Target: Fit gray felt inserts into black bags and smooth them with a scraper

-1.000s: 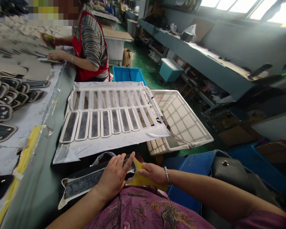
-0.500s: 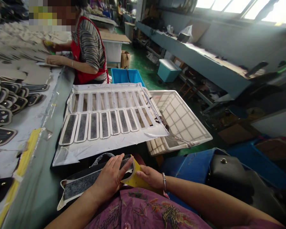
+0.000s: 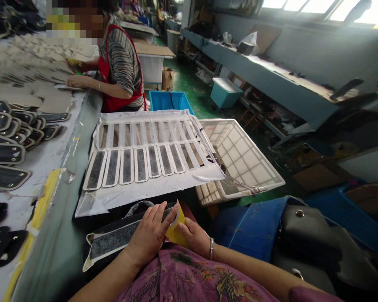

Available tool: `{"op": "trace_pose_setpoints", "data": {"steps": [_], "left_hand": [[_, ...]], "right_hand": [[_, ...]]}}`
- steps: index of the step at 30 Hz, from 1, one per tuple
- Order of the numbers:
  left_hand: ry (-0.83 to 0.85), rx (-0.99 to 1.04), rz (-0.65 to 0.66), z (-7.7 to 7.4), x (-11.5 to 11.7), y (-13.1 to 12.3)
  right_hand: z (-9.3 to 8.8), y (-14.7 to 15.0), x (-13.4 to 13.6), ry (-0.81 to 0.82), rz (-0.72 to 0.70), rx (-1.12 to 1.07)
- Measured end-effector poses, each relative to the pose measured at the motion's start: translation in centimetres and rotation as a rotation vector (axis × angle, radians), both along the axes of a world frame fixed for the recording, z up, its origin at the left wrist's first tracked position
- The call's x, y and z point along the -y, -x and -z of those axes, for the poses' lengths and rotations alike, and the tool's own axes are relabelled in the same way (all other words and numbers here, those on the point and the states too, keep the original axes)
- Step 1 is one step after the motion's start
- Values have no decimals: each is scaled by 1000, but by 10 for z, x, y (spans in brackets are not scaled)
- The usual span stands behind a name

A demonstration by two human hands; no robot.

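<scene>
Yellow sheet (image 3: 178,236); speckled dark-grey panel (image 3: 113,242), cream edging (image 3: 88,261); purple floral shirt (image 3: 189,279).

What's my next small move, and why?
I'd probably ease the yellow piece slightly back with the right hand, which grips it: its edge sits very close to the left hand, which lies across the grey panel, seemingly steadying it.
</scene>
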State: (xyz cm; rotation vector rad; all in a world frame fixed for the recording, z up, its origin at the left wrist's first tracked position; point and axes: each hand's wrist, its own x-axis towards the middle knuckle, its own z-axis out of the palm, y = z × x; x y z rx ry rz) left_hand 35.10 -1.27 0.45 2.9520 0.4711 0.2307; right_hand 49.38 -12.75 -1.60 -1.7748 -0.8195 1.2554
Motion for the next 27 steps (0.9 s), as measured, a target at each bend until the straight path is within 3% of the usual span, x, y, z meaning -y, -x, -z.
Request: {"op": "trace_pose_setpoints", "data": {"steps": [4, 8, 10, 13, 15, 18, 22, 27], "left_hand": [[19, 8, -21, -2, 3, 1], [110, 45, -10, -3, 2, 4], [130, 48, -14, -3, 0, 6], [131, 17, -37, -2, -2, 7], [125, -2, -50, -2, -1, 7], [115, -6, -62, -1, 0, 7], [126, 11, -82, 0, 1, 8], [168, 24, -74, 0, -2, 5]], "right_hand": [[-7, 1, 2, -6, 87, -54], [-35, -16, 18, -19, 99, -225], [-52, -23, 22, -92, 225, -275], [-67, -21, 7, -327, 496, -401], [-66, -11, -13, -447, 640, -498], [-54, 10, -41, -494, 757, -538], [-36, 30, -54, -506, 708, -464], [-21, 30, -59, -482, 622, -211]]}}
